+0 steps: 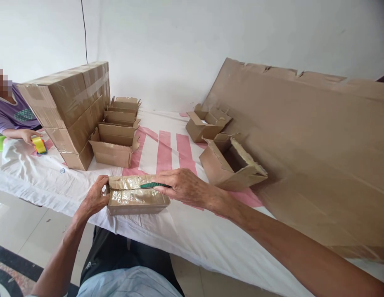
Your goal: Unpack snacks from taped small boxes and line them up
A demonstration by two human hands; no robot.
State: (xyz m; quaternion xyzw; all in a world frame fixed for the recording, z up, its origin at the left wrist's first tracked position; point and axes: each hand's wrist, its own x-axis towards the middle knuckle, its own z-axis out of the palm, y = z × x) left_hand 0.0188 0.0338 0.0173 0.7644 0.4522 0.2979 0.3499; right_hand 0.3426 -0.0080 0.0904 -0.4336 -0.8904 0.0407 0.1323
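A taped cardboard box (136,199) lies near the front edge of the table, with shiny clear tape over its top and a seam running lengthwise. My left hand (96,196) is closed around the box's left end, fingers at its upper corner and thumb on the near side. In my right hand (176,184) is a green utility knife (148,185) with a ribbed handle, held low over the seam toward the right part of the top. Its blade tip cannot be made out.
Stacked sealed boxes (72,99) stand at left, beside several open boxes (113,154). Two more open boxes (218,165) sit at right before a large cardboard sheet (316,144). At far left, another person's hand (26,135) touches a yellow tape dispenser (39,145). White-and-pink cloth (192,239) covers the table.
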